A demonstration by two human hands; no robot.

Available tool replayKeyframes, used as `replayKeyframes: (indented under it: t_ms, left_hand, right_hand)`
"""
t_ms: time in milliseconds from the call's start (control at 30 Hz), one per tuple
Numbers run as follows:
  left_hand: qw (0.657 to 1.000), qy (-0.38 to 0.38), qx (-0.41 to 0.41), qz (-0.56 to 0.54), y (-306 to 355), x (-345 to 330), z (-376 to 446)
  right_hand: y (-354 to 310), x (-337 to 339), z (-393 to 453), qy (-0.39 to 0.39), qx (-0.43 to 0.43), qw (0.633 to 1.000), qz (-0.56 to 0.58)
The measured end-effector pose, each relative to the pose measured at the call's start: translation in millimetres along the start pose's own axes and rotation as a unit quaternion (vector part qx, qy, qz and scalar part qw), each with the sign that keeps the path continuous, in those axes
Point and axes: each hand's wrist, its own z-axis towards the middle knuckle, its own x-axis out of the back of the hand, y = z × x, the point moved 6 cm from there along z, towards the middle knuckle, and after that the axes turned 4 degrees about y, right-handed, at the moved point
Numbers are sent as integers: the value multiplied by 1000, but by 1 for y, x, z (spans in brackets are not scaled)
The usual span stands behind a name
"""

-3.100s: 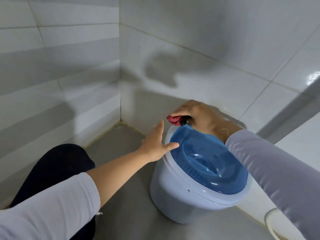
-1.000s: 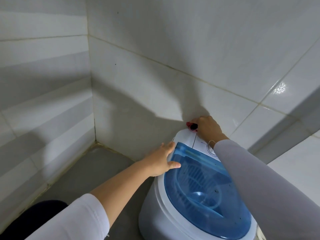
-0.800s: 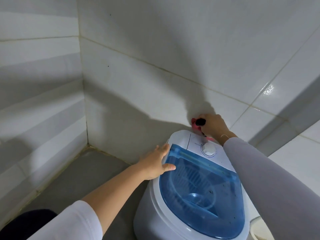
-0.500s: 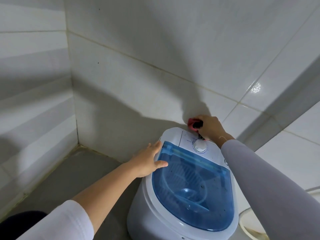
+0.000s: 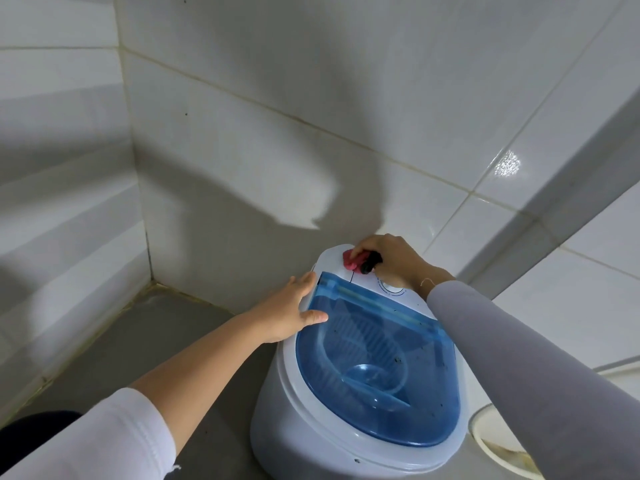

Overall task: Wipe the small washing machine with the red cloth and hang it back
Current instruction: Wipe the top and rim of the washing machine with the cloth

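The small washing machine is a white tub with a clear blue lid, standing on a grey floor in a tiled corner. My right hand is at the white control panel on the far end of the top, shut on the bunched red cloth; a black part shows beside the cloth. A white dial lies just below that hand. My left hand rests flat on the machine's left rim, fingers spread, thumb on the lid's edge.
White tiled walls close in behind and to the left of the machine. Grey floor lies open to the left. A round white rim of some vessel sits at the lower right. My dark-clothed knee is at the bottom left.
My right hand has brought the red cloth from the back wall side down onto the left part of the white control panel. The left hand keeps its place on the rim; the camera has shifted.
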Motion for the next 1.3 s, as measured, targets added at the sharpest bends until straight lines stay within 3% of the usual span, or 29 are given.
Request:
replayKeyframes:
  t_ms: [300,433,567,667,900,1033,1300]
  left_hand:
    - [1000,-2,16,11,6,2,-5]
    - [1000,-3,20,9,13,4,-10]
    - [998,-7,45,31,15,11,-6]
    - [997,14,39,66,27,13,2]
    - [959,9,-5,284,55,1,30]
    - [942,-35,-12,333,56,-11,40]
    - [923,-41,9,382,58,-12,45]
  right_hand:
    - [-4,-7,-18,-105,100,987,-67]
    - [2,1,-17,-159,64,980,-101]
    - [18,52,-20,-35,-17,999,14]
    - [37,75,-22,29,-44,998,30]
    - [44,47,-16,13,-45,997,61]
    - [58,18,-1,-15,-40,999,33]
    - [81,8,-8,21,-29,998,60]
